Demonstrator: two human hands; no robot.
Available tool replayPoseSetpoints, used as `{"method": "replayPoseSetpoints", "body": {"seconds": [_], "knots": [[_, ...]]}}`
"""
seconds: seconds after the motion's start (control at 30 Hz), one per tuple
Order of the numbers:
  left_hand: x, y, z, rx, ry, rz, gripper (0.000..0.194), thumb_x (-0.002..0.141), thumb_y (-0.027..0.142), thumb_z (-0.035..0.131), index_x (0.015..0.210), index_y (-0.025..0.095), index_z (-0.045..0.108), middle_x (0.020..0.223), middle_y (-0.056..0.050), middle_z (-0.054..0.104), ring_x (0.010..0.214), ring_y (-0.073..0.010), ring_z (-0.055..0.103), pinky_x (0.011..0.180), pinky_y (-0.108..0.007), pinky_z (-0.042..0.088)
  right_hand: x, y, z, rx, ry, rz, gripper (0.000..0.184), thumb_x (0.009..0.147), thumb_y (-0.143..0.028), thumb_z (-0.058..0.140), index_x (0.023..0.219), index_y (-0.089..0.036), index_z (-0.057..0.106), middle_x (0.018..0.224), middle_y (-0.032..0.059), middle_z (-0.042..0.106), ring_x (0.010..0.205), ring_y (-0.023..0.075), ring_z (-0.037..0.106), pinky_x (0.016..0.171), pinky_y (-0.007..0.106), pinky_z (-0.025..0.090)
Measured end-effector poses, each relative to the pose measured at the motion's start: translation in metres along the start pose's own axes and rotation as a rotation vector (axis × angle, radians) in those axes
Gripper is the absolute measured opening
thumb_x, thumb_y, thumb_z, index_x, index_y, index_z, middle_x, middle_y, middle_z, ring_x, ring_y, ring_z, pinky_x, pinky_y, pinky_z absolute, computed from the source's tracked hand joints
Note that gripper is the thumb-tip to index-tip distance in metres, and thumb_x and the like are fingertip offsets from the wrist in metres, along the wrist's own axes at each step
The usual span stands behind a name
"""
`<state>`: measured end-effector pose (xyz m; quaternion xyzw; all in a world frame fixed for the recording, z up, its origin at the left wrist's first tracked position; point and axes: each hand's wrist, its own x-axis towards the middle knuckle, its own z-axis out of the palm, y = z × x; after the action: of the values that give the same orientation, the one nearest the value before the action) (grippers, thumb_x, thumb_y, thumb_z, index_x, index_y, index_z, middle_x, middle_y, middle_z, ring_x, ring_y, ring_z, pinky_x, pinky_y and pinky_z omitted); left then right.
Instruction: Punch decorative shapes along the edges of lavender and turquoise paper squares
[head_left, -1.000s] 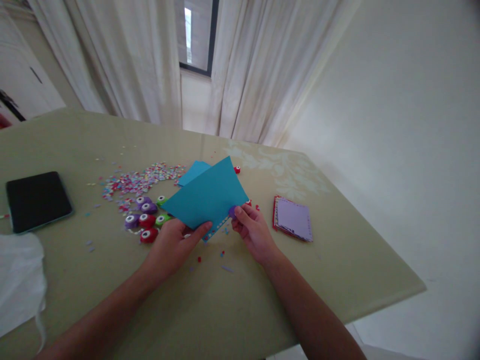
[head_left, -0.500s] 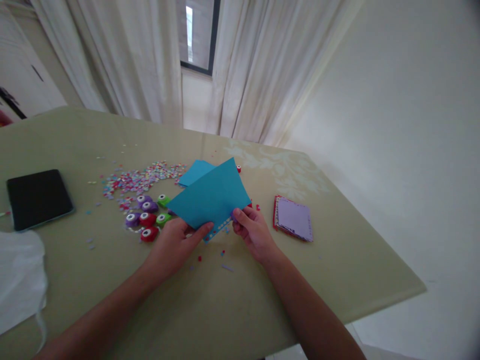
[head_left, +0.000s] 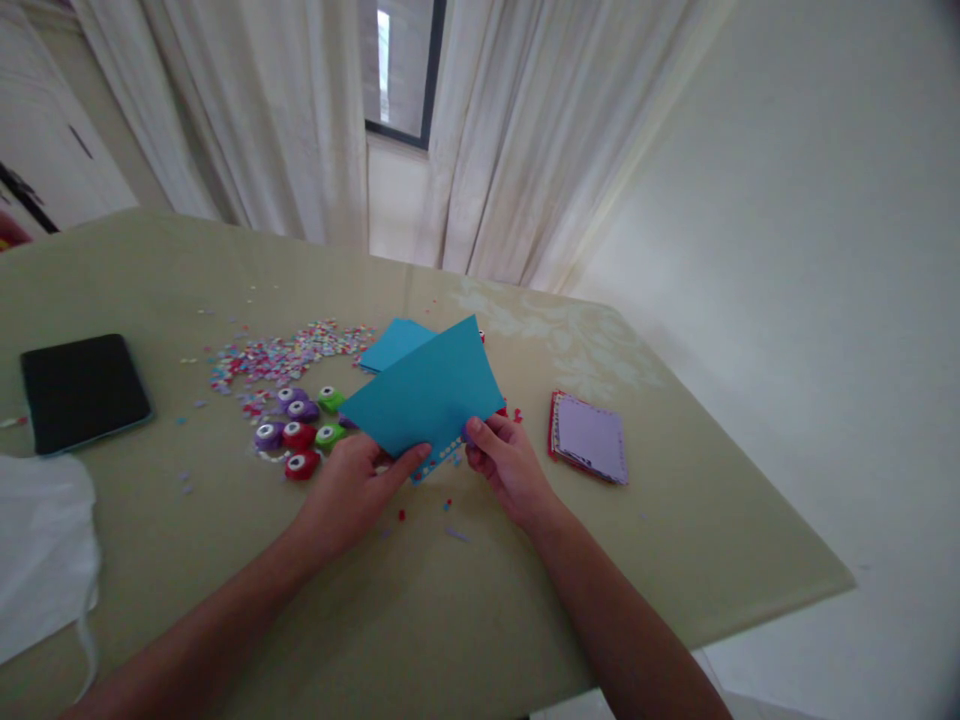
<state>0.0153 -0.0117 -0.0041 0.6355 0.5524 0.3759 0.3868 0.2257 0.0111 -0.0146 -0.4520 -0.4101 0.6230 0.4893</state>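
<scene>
A blue sheet of card (head_left: 431, 390) is held tilted above the table, with a row of small punched holes along its near edge. My left hand (head_left: 360, 490) pinches its lower left part, thumb on top. At the right end of the holed edge, my right hand (head_left: 506, 465) is closed around a small purple craft punch (head_left: 470, 432), mostly hidden by the fingers. More craft punches in purple, red (head_left: 301, 464) and green (head_left: 330, 436) stand left of my left hand. Behind the held card lies more blue card (head_left: 395, 343).
Colourful paper confetti (head_left: 300, 350) is heaped at the back left. A stack of purple and red cards (head_left: 591, 440) lies to the right. On the left are a black tablet (head_left: 84, 393) and a white face mask (head_left: 45, 550). Paper scraps (head_left: 457, 535) dot the table (head_left: 712, 540).
The view has shifted slightly, moving everything a little to the right. Both hands keep nearly the same hold on the card and punch.
</scene>
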Motion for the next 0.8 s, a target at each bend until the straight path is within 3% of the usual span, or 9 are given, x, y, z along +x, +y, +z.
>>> {"method": "replayPoseSetpoints", "body": {"seconds": [0.33,0.57,0.7,0.8], "knots": [[0.0,0.004,0.0,-0.009,0.007,0.016,0.042,0.087,0.055,0.065,0.059,0.024,0.06,0.065,-0.002,0.068,0.06,-0.0195,0.057,0.06,-0.031,0.044,0.0,0.0,0.0,-0.006,0.002,-0.008,0.06,0.065,-0.069,0.097,0.071,-0.021,0.063,0.06,-0.0048,0.052,0.055,0.0101,0.042,0.053,0.027,0.027],[0.001,-0.008,0.003,-0.026,-0.01,0.03,0.037,0.093,0.057,0.066,0.089,0.022,0.079,0.097,-0.006,0.085,0.084,-0.0274,0.075,0.08,-0.037,0.056,-0.001,0.002,0.0,-0.036,0.003,-0.062,0.06,0.066,-0.066,0.097,0.066,-0.021,0.058,0.058,-0.0072,0.043,0.054,0.0089,0.032,0.052,0.028,0.02],[0.001,-0.006,0.001,-0.021,-0.015,0.003,0.039,0.092,0.055,0.065,0.075,0.022,0.075,0.083,-0.006,0.083,0.077,-0.0268,0.074,0.074,-0.036,0.054,-0.001,0.0,0.0,-0.009,-0.008,-0.043,0.059,0.066,-0.067,0.097,0.071,-0.022,0.061,0.062,-0.0054,0.05,0.055,0.0096,0.04,0.053,0.027,0.027],[0.001,-0.002,-0.002,0.024,0.048,-0.05,0.044,0.09,0.059,0.065,0.066,0.023,0.07,0.073,-0.006,0.079,0.069,-0.027,0.071,0.068,-0.036,0.052,-0.001,-0.005,-0.002,0.006,0.053,-0.121,0.056,0.071,-0.068,0.094,0.082,-0.023,0.063,0.069,-0.0043,0.058,0.054,0.0096,0.042,0.051,0.026,0.028]]}}
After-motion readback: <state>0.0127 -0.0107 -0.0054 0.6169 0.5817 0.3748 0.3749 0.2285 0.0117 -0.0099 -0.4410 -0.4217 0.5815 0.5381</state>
